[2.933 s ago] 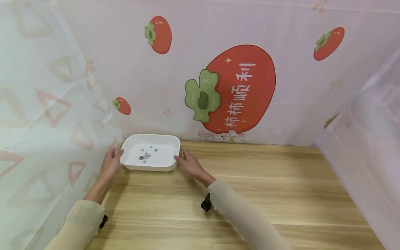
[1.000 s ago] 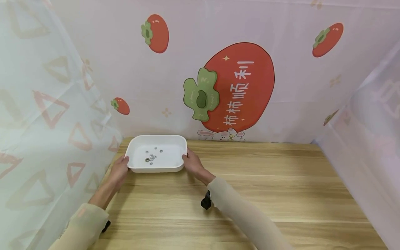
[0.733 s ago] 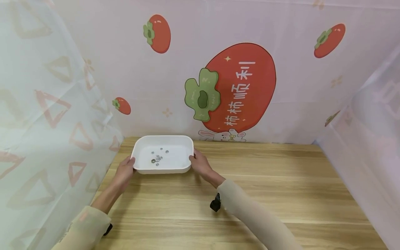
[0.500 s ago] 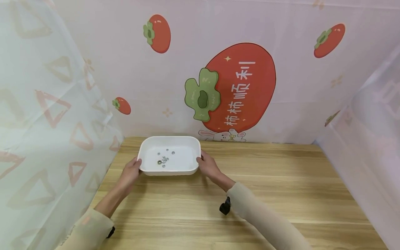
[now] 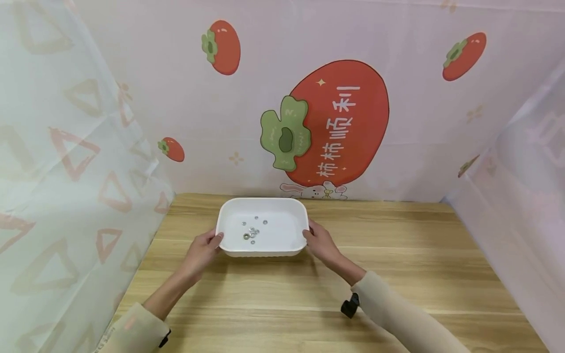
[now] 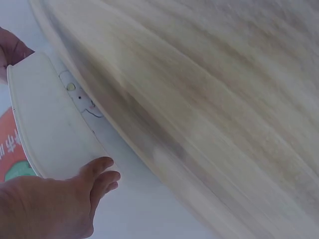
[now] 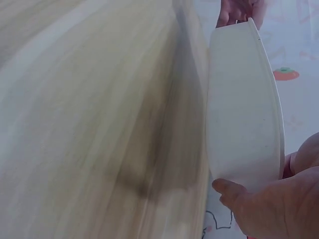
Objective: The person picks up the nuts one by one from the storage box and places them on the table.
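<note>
A white rectangular tray [image 5: 284, 233] is held at its two short ends, level, over the wooden table. Several small metal nuts [image 5: 246, 236] lie in its left half, one of them darker and larger than the others. My left hand [image 5: 200, 252] grips the left end, thumb over the rim and fingers underneath. On the opposite end my right hand [image 5: 323, 241] has the same kind of hold. Both wrist views show the tray's long side wall, with the left hand's fingertips [image 6: 102, 172] and the right hand's fingertips [image 7: 224, 189] at its lower edge.
The wooden table [image 5: 397, 255] stretches to the front and right. Behind it stands a white curtain [image 5: 212, 117] printed with red persimmons, and a similar sheet [image 5: 57, 196] closes off the left side. A black wrist device [image 5: 350, 305] hangs at the right cuff.
Both hands have carried the tray rightward from the back left corner and a little nearer to me. The nuts have kept their places in it, and the hands grip its ends more fully.
</note>
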Action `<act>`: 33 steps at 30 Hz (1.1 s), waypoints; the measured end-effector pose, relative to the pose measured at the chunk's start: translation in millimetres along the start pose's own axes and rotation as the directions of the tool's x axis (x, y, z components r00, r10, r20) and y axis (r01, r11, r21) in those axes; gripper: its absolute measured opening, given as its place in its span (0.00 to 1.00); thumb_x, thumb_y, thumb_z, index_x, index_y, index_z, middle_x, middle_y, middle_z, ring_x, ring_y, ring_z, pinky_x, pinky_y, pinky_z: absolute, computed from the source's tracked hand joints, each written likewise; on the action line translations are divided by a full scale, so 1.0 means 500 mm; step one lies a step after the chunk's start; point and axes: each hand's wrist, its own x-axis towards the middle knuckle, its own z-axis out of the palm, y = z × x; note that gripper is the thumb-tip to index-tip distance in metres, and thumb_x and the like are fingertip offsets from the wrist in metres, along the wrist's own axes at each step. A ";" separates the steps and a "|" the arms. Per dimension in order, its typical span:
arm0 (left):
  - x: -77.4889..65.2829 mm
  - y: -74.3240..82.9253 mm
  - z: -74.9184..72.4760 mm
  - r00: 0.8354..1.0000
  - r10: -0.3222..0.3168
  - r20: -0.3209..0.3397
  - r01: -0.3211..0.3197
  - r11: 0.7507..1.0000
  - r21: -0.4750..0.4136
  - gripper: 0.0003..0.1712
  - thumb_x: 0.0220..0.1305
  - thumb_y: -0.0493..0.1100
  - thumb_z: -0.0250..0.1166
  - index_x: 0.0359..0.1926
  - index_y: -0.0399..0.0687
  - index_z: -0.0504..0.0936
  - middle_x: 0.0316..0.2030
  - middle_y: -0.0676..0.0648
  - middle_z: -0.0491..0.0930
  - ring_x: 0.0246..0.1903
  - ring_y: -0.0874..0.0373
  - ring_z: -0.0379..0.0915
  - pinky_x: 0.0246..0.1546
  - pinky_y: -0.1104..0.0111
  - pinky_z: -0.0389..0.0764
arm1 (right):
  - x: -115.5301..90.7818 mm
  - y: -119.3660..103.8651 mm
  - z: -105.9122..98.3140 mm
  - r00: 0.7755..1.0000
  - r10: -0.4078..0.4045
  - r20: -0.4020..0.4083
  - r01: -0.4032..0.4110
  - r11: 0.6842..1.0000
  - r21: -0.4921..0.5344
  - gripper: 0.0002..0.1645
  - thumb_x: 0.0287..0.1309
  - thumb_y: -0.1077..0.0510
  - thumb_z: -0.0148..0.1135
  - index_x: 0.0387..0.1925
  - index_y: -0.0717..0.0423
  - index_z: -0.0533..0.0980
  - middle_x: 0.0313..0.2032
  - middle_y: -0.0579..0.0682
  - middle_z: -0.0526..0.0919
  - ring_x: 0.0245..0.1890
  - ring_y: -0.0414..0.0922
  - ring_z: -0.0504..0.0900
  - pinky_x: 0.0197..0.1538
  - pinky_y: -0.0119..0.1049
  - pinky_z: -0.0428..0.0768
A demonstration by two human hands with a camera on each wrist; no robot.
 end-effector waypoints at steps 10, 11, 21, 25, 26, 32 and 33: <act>-0.030 -0.003 0.063 1.000 -0.014 -0.001 0.014 0.999 0.050 0.29 0.84 0.41 0.52 0.76 0.26 0.65 0.59 0.30 0.81 0.55 0.49 0.79 0.53 0.67 0.83 | -0.058 0.030 -0.056 1.000 -0.018 -0.024 0.017 1.000 -0.025 0.29 0.77 0.66 0.49 0.75 0.67 0.68 0.41 0.59 0.84 0.33 0.45 0.76 0.32 0.30 0.73; -0.031 -0.003 0.069 1.000 -0.016 -0.004 0.016 0.998 0.056 0.29 0.84 0.41 0.53 0.76 0.26 0.66 0.58 0.32 0.82 0.53 0.51 0.78 0.52 0.67 0.83 | -0.064 0.033 -0.061 1.000 -0.018 -0.024 0.017 1.000 -0.024 0.29 0.77 0.66 0.49 0.75 0.67 0.68 0.41 0.60 0.84 0.34 0.46 0.77 0.32 0.30 0.73; -0.052 -0.011 0.115 1.000 -0.004 0.012 0.004 0.999 0.051 0.28 0.79 0.38 0.60 0.73 0.28 0.70 0.63 0.30 0.80 0.58 0.47 0.80 0.55 0.63 0.85 | -0.117 0.056 -0.097 0.998 -0.019 -0.052 0.016 0.998 -0.060 0.28 0.75 0.67 0.51 0.73 0.69 0.70 0.50 0.62 0.87 0.41 0.48 0.82 0.38 0.30 0.78; -0.057 -0.019 0.129 0.999 -0.013 0.034 0.011 0.998 0.067 0.27 0.78 0.37 0.62 0.71 0.30 0.74 0.59 0.34 0.84 0.54 0.53 0.81 0.53 0.63 0.85 | -0.133 0.068 -0.107 0.998 -0.012 -0.062 0.008 0.997 -0.077 0.27 0.75 0.68 0.52 0.72 0.70 0.71 0.49 0.62 0.86 0.39 0.48 0.82 0.36 0.30 0.77; -0.058 -0.020 0.132 0.999 -0.012 0.039 0.009 0.997 0.076 0.26 0.77 0.37 0.63 0.71 0.30 0.75 0.57 0.35 0.86 0.52 0.54 0.82 0.51 0.63 0.85 | -0.136 0.072 -0.109 0.998 -0.009 -0.068 0.003 0.997 -0.080 0.28 0.75 0.68 0.52 0.72 0.70 0.70 0.50 0.62 0.86 0.39 0.48 0.81 0.36 0.30 0.77; -0.066 -0.028 0.146 0.999 0.021 0.050 -0.029 0.988 0.154 0.28 0.75 0.39 0.66 0.69 0.29 0.76 0.53 0.35 0.87 0.48 0.54 0.84 0.44 0.70 0.84 | -0.148 0.090 -0.115 0.996 -0.007 -0.091 -0.003 0.995 -0.104 0.28 0.74 0.69 0.52 0.72 0.70 0.71 0.57 0.66 0.85 0.47 0.50 0.84 0.42 0.30 0.80; -0.068 -0.029 0.148 0.998 0.027 0.054 -0.035 0.987 0.159 0.28 0.75 0.40 0.66 0.69 0.28 0.76 0.54 0.35 0.87 0.49 0.52 0.84 0.45 0.70 0.84 | -0.151 0.092 -0.117 0.996 -0.006 -0.092 -0.004 0.994 -0.107 0.28 0.74 0.69 0.52 0.72 0.70 0.71 0.58 0.66 0.85 0.48 0.51 0.84 0.43 0.30 0.81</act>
